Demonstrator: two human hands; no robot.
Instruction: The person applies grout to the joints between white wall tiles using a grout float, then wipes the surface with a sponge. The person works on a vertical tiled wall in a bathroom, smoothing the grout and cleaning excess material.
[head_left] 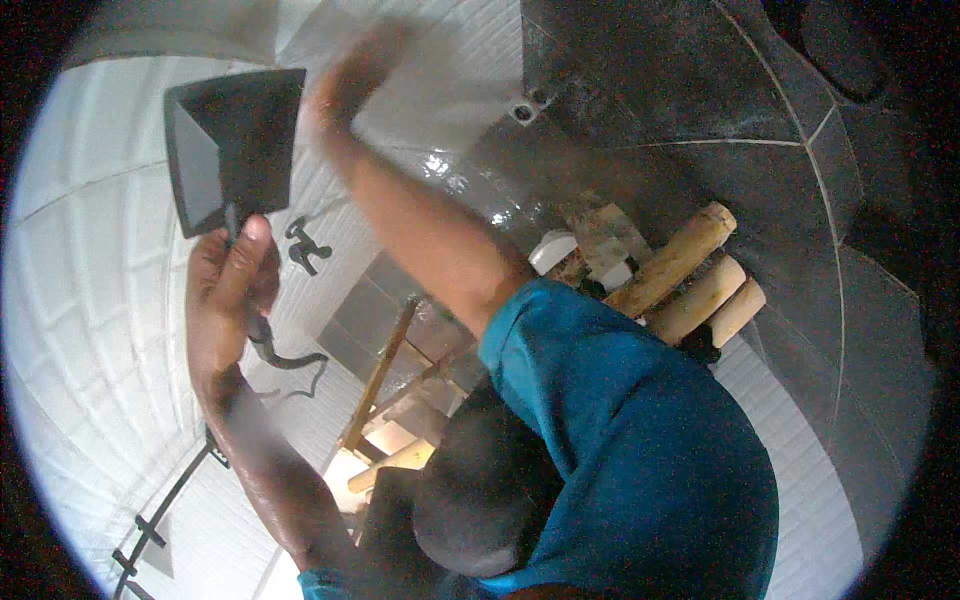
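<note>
My left hand [230, 290] is raised at the left and grips the handle of a trowel with a broad dark blade [235, 140], which points upward in front of the white tiled wall [90, 300]. My right hand [360, 70] is stretched up to the white tiles at the top. It is blurred by motion, so I cannot tell whether it holds anything. A blue-shirted shoulder [640, 440] and a dark-haired head [480, 490] fill the lower middle.
Dark grey tiles [720, 110] cover the right side. Below them lie three pale wooden poles [690, 280], a mortar-smeared trowel [605, 235] and a white container [550, 250]. A wooden frame [380, 380] stands lower down, and black metal hooks [305, 248] hang on the white wall.
</note>
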